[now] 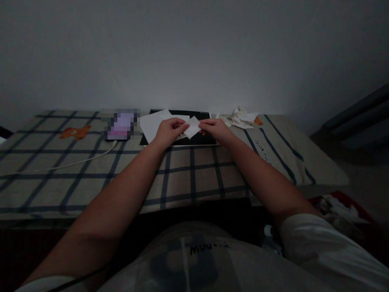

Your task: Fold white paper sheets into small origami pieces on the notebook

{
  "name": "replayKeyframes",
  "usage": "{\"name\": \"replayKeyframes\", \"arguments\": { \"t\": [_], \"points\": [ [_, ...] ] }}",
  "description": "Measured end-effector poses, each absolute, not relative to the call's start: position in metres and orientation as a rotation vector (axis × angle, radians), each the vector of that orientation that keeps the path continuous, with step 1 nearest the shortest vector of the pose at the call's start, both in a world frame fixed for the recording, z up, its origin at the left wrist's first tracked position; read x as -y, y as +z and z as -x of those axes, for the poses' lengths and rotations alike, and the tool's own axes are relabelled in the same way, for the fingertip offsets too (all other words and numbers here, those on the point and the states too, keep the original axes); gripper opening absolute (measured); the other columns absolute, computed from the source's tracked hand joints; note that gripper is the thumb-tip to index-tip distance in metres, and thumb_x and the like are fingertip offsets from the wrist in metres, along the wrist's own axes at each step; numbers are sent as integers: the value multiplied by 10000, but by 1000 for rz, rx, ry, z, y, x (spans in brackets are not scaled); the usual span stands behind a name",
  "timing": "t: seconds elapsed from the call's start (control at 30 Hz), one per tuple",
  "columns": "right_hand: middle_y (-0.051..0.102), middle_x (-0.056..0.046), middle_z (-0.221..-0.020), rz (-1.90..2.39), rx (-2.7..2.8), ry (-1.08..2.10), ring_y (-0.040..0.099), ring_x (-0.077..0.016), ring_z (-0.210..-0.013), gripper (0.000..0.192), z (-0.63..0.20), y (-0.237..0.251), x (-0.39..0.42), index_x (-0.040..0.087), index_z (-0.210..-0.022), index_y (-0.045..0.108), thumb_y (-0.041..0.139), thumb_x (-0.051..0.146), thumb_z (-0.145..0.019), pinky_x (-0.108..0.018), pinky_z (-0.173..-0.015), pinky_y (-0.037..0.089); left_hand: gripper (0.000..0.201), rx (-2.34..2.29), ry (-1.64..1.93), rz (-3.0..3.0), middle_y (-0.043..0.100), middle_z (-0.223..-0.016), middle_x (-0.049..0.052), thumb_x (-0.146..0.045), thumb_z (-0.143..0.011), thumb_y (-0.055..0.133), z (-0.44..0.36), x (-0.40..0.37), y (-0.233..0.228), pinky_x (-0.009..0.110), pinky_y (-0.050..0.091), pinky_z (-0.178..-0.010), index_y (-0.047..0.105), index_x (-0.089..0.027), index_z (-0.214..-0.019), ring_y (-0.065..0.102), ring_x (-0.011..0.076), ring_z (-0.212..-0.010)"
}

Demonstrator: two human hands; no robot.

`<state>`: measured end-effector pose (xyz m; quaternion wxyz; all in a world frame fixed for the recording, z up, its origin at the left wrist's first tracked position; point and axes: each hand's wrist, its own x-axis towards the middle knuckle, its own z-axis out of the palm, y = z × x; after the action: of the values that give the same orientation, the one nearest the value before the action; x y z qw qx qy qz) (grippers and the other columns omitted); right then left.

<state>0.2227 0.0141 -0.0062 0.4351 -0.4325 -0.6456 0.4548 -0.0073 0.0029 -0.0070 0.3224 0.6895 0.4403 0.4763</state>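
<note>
**Operator:** Near the centre of the frame, slightly above the middle, what is being handled?

**Technician:** A small white paper square [192, 127], held between both hands just above a black mat [199, 139] that lies on the checked tablecloth [182, 178]. The left hand [168, 132] grips its left edge; the right hand [214, 129] grips its right edge.

**Operator:** State of the fingers?

**Technician:** Both sets are closed in a pinch on the paper, thumb against fingertips, not spread. The remaining fingers curl inward. The lighting is dim, so the exact contact points cannot be made out.

**Operator:** How should this step be carried out properly?

**Technician:** By my judgement: keep the piece taut between the two pinches, align corners before pressing any crease, and rest the wrists on the mat for steadiness. Apply pressure from the centre of a fold outward.

**Operator:** What else surrounds the work?

**Technician:** A larger white sheet [152, 123] lies on the mat, just left of the left hand. A pile of paper scraps [240, 118] sits right of centre, at the far table edge. A white cable [73, 162] runs across the left of the frame.
</note>
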Motion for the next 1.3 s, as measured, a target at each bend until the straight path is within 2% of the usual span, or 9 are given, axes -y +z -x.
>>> {"name": "replayKeyframes", "arguments": {
  "t": [0.2,0.47,0.67,0.83,0.97,1.17,1.3],
  "points": [
    [807,-33,-871,1058,1607,1138,661,-135,-724,218,-224,-9,-17,197,-1019,858,832,336,-853,-277,-696,573,222,-1166,1250,-1791,755,-774,43,-397,-836,810,8,-3,-7,319,593,-711,772,-183,-884,693,189,-731],
    [802,-51,-882,1068,1598,1065,649,-141,-704,194,-224,-8,-17,177,-923,842,862,346,-829,-288,-671,558,284,-1204,1194,-1809,802,-862,63,-424,-821,838,8,-3,-6,315,576,-794,814,-157,-912,710,191,-801],
    [800,-42,-865,1089,1517,1015,611,-126,-680,157,-224,-8,-19,184,-916,842,845,324,-846,-280,-654,512,377,-1223,1144,-1604,772,-793,57,-461,-796,871,7,2,0,259,521,-653,836,-142,-993,643,150,-684],
    [774,-19,-811,1047,1446,1032,594,-115,-647,115,-224,-9,-21,186,-900,835,832,292,-855,-272,-634,482,314,-1233,1081,-1558,702,-695,27,-456,-782,883,7,2,0,221,419,-550,792,-157,-813,567,116,-603],
    [751,-8,-763,1090,1459,1039,578,-112,-625,126,-223,-11,-23,186,-902,835,841,307,-864,-273,-624,473,353,-1234,1086,-1572,632,-611,7,-439,-775,901,9,1,0,236,415,-547,707,-161,-675,532,109,-561],
    [744,-14,-743,1088,1466,1036,590,-116,-619,169,-223,-12,-23,183,-923,838,850,345,-876,-282,-638,489,397,-1223,1113,-1570,643,-597,12,-487,-765,926,9,0,1,246,443,-551,716,-166,-666,546,114,-544],
    [747,-16,-740,1111,1439,1035,602,-120,-632,145,-224,-12,-23,177,-922,837,841,315,-878,-284,-655,504,454,-1103,1178,-1543,672,-622,18,-569,-772,914,8,0,1,253,526,-626,721,-170,-678,594,124,-583]
  ]
}}
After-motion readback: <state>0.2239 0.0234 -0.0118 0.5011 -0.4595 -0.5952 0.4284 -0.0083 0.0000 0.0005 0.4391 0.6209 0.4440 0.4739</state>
